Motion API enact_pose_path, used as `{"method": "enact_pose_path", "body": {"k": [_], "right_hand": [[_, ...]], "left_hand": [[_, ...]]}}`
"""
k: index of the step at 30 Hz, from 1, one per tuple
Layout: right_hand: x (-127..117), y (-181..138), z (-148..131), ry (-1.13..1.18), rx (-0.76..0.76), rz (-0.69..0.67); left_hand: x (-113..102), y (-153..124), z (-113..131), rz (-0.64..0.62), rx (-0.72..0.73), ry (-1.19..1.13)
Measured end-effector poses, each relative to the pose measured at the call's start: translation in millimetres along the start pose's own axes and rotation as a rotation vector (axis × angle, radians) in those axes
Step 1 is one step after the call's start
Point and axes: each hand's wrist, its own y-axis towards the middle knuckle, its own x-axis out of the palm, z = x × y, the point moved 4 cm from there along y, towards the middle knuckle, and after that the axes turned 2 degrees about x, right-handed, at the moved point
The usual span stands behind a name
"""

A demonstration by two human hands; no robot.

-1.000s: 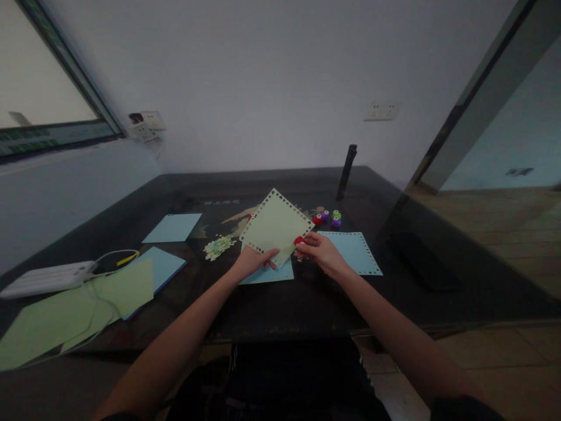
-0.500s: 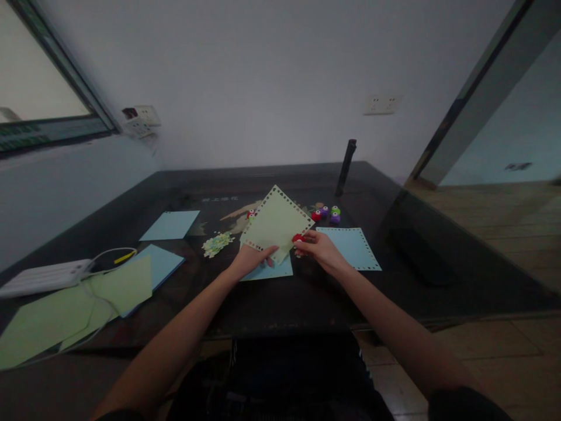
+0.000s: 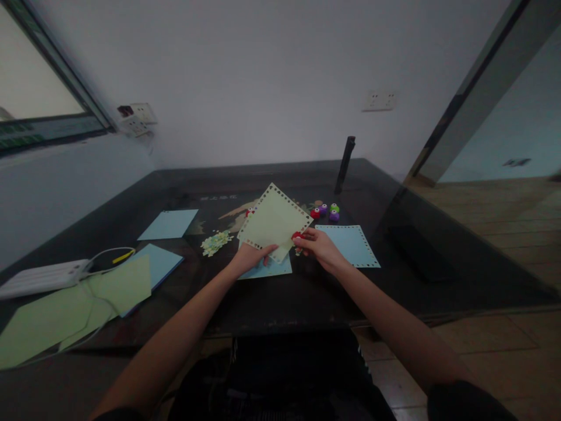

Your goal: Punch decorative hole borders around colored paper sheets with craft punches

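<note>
My left hand (image 3: 255,257) pinches the lower left corner of a pale green paper sheet (image 3: 275,219), held up with a corner pointing away from me. Small punched holes run along its edges. In my right hand (image 3: 319,245) is a small red craft punch (image 3: 298,236), set on the sheet's lower right edge; my fingers partly cover it. Beneath the sheet lies a blue paper (image 3: 269,269), mostly hidden. A heap of tiny paper cutouts (image 3: 216,241) sits to the left. Behind the sheet on the right stand several craft punches (image 3: 334,215) in red, purple and green.
A blue sheet with punched edges (image 3: 348,245) lies right, another blue sheet (image 3: 170,224) left. Green papers (image 3: 74,304), a white power strip (image 3: 44,278) and its cord occupy the near left. A black upright stick (image 3: 345,165) and a dark flat object (image 3: 418,254) are on the right.
Almost nothing differs. The whole view has shifted slightly, and the sheet and the red punch stay in my hands in nearly the same place.
</note>
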Motion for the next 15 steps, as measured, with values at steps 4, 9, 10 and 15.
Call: {"method": "enact_pose_path", "body": {"k": [4, 9, 10, 15], "right_hand": [[0.5, -0.6, -1.7, -0.014, 0.0, 0.005], [0.7, -1.4, -2.3, -0.024, 0.006, 0.009], [0.6, -1.5, -2.3, -0.024, 0.006, 0.01], [0.2, -1.0, -0.9, -0.023, 0.002, 0.006]], "left_hand": [[0.1, 0.2, 2.7, -0.002, -0.006, 0.003], [0.7, 0.1, 7.2, 0.008, -0.025, -0.026], [0.9, 0.1, 7.3, 0.009, -0.027, -0.026], [0.8, -0.2, 5.9, 0.008, -0.047, -0.039]]}}
